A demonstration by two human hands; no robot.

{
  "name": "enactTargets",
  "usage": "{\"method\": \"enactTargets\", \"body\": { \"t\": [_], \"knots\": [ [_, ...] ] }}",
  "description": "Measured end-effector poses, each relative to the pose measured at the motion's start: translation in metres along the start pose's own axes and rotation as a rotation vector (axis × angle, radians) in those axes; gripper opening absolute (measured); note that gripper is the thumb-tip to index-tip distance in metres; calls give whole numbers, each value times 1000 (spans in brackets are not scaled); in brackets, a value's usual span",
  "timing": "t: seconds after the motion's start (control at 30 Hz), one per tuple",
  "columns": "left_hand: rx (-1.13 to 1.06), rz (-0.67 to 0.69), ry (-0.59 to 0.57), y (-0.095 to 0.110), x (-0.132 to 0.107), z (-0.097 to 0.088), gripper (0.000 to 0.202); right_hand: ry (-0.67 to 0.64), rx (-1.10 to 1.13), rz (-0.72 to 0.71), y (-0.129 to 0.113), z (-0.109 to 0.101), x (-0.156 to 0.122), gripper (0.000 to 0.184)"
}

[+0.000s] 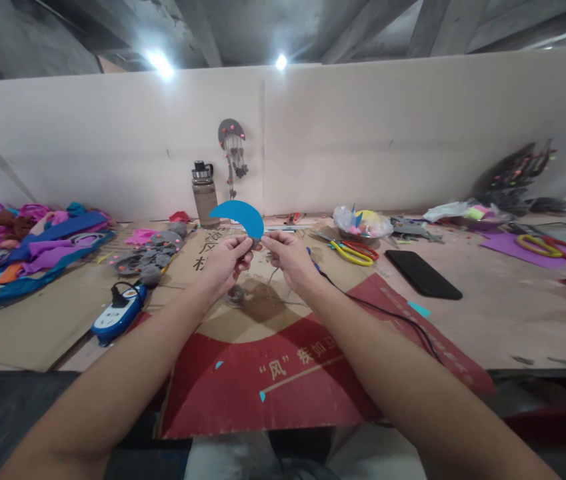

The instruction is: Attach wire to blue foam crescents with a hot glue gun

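blue crescent [244, 212] up off the table [493, 327], between the two hands, above the cardboard sheet [243, 393]. left hand [229, 260]: fingers pinched closed, apparently on a small grey piece [255, 245] just under the crescent's lower end. right hand [290, 257]: thumb and forefinger also closed, seemingly on that same end; cannot tell if a thread is caught there too. gripping one end leaves the broad curve standing clear and unbent; two hands meeting at one spot suggests fine work, with the join held up to view.

coil of thin thread [235, 295] directly below the hands, likely put there so its strand runs up without a pull. cardboard probably there to spare the table; blue scraps lie on it.

scissors [351, 252] just beyond the right hand, handles toward the person, easy to grab. phone [423, 273] off to the right, clear of the forearm. grey pieces [155, 253] heaped left, near the power strip [119, 313]. grey crescent ornament [231, 130] on the wall ahead, at eye line, easy to compare.
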State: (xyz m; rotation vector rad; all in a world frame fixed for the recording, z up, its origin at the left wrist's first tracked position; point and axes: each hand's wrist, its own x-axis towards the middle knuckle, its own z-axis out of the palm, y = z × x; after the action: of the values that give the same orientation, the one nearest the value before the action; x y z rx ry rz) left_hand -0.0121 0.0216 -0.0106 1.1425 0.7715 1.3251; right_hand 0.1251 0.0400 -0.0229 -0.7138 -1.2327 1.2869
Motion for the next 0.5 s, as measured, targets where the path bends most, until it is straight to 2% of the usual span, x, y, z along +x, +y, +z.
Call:
{"method": "enactTargets", "body": {
  "t": [0.23, 0.33, 0.5],
  "knots": [
    [-24, 3, -29, -2, 4, -3, 22, -44, -47, -53, 4, 0, 0, 22],
    [-1, 25, -1, -4, 4, -4, 23, -40, -105, -97, 5, 0, 0, 21],
    [234, 126, 37, -6, -2, 0, 23, 36, -149, -134, 6, 1, 0, 20]
  ]
}}
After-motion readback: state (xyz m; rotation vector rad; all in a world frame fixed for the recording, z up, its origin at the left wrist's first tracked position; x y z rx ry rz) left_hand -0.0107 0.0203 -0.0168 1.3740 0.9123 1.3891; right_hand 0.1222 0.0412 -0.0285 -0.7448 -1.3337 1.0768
